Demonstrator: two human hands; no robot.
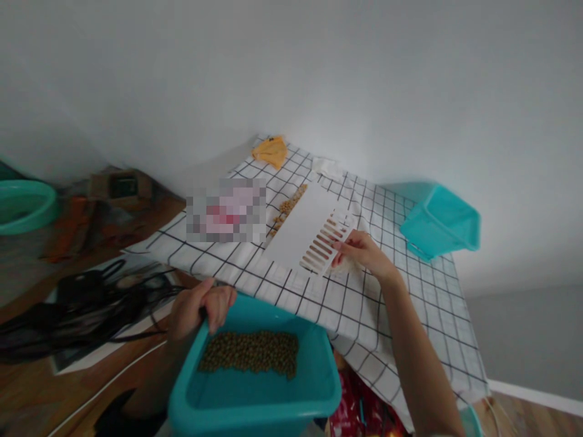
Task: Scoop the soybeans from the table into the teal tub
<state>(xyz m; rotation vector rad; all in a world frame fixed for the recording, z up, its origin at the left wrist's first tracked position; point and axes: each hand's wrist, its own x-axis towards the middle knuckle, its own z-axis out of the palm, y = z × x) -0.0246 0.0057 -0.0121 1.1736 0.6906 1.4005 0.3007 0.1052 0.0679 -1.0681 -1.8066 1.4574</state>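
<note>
My left hand (200, 306) grips the left rim of a teal plastic tub (255, 394), held below the table's near edge. A layer of greenish-brown beans (250, 352) lies in the tub. My right hand (359, 252) pinches the slotted end of a white flat board (300, 227) that rests tilted on the table. A line of tan beans (286, 209) lies along the board's left edge on the checked tablecloth (401, 297).
A second teal tub (439, 221) stands at the table's right side by the wall. A yellow cloth (271, 150) lies at the far edge. Black cables (77, 303) sprawl on the wooden floor at left, near a teal basin (25, 205).
</note>
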